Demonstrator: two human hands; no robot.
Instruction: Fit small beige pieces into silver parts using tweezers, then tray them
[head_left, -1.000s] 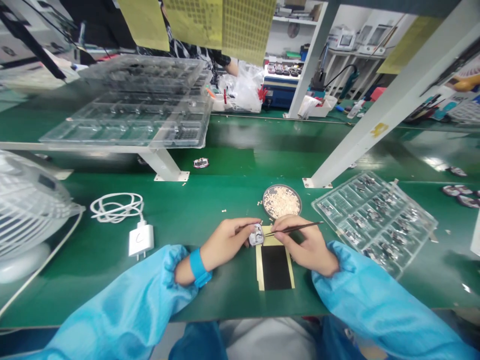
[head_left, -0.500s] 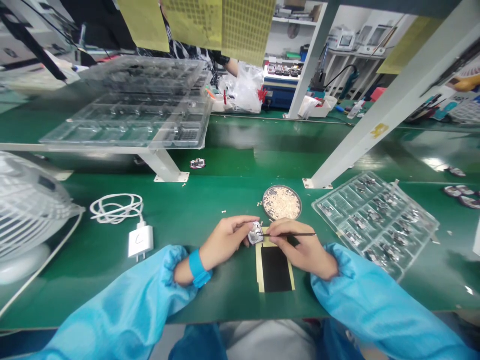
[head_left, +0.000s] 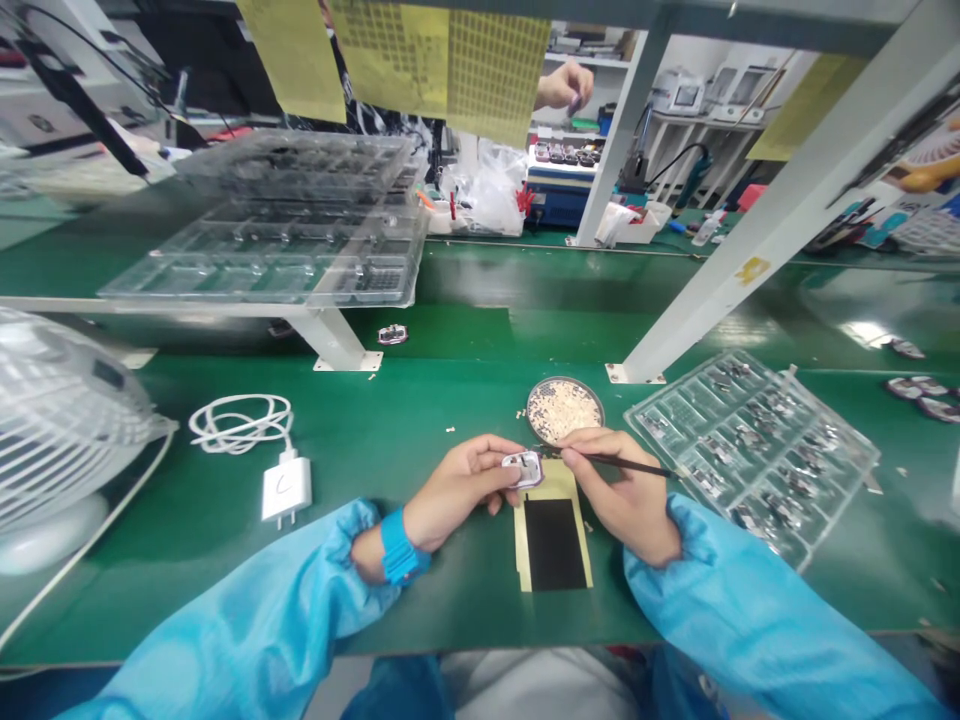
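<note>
A small white casing with a purplish edge (head_left: 527, 468) is held between the thumb and fingers of my left hand (head_left: 465, 485), over the top of a yellow sheet (head_left: 553, 482) with a black rectangle (head_left: 555, 544). My right hand (head_left: 619, 490) pinches thin dark tweezers (head_left: 630, 463), whose tip lies just right of the casing, apart from it. Right behind my hands is a round dish (head_left: 565, 408) of small beige pieces. What sits inside the casing is too small to make out.
A clear compartment tray (head_left: 757, 450) of small parts lies right. A white charger (head_left: 286, 487) with coiled cable and a fan (head_left: 67, 440) stand left. Stacked clear trays (head_left: 277, 270) rest on a shelf. Slanted post (head_left: 720, 240) at right. A co-worker's hand (head_left: 566, 86) shows behind.
The tweezers have drawn back from the casing, and my right hand has shifted slightly right. The casing is turned and sits a little further right. A co-worker's raised hand has come into view.
</note>
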